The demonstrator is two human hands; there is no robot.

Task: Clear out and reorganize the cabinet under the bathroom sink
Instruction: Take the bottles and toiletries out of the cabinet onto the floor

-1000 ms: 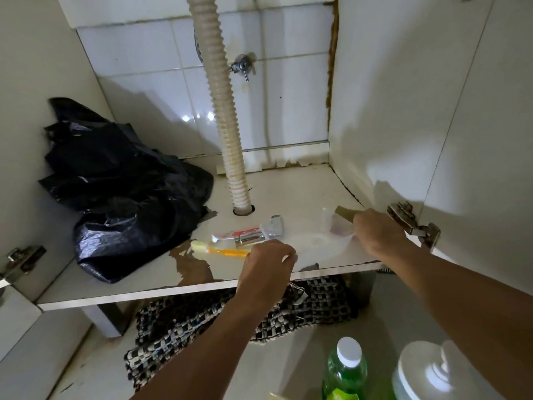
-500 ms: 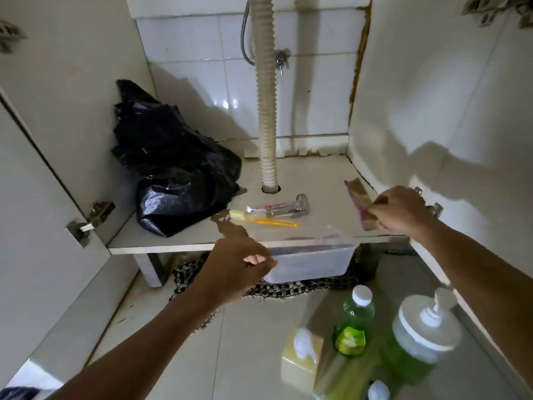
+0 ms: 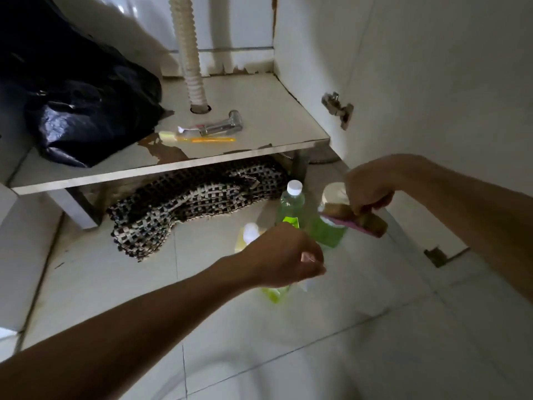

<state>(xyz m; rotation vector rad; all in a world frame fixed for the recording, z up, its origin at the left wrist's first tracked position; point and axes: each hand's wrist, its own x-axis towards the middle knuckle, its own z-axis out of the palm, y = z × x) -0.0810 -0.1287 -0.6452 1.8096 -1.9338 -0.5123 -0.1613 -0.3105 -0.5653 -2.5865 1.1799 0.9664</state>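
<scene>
My right hand (image 3: 370, 187) grips a brown and pink scrub sponge (image 3: 366, 223) above the floor, right of the cabinet opening. My left hand (image 3: 284, 255) is curled, pinching the rim of a clear plastic tub (image 3: 323, 241) that barely shows over the bottles. On the peeling cabinet shelf (image 3: 259, 111) lie a black plastic bag (image 3: 80, 111), a yellow-orange toothbrush (image 3: 202, 138), a small tube (image 3: 189, 129) and a chrome valve (image 3: 225, 126).
A ribbed drain hose (image 3: 189, 53) passes down through the shelf. A woven black-and-white mat (image 3: 187, 203) lies bunched under the shelf's front. A green bottle (image 3: 292, 202), a white-lidded jar (image 3: 334, 192) and a yellowish bottle (image 3: 249, 235) stand on the tiled floor. A door hinge (image 3: 337, 108) sticks out at right.
Both hands have drawn back from the shelf and down over the floor bottles. The clear tub came out with my left hand, the sponge with my right.
</scene>
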